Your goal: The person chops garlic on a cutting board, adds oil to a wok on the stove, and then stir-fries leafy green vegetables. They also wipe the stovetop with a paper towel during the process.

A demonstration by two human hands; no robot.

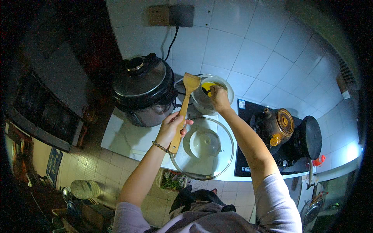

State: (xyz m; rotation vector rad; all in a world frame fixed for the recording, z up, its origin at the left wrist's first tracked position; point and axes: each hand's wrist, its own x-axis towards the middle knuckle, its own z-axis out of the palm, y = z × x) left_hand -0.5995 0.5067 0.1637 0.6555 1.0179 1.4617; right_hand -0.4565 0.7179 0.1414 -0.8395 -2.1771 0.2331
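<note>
My left hand (pixel 172 126) is closed around the handle of a wooden spatula (pixel 186 102), its flat blade pointing up and away from me. Over the rim of a round, pale pot (pixel 230 90) at the back of the counter, my right hand (pixel 218 97) grips a yellow item with a dark part (pixel 207 87); its exact kind is unclear. The pot's contents are partly hidden by that hand. Nearer to me, a large round glass lid (pixel 232 145) lies on the white counter, with a pale round bowl or dish (pixel 205 143) showing within its outline.
A large black electric cooker (pixel 142 84) stands left of the pot. To the right, a black gas hob (pixel 243 163) bears a brown kettle (pixel 276 125) and a black pan (pixel 310 138). A cable runs up to a wall socket (pixel 158 16). Leafy greens (pixel 172 180) are below the counter.
</note>
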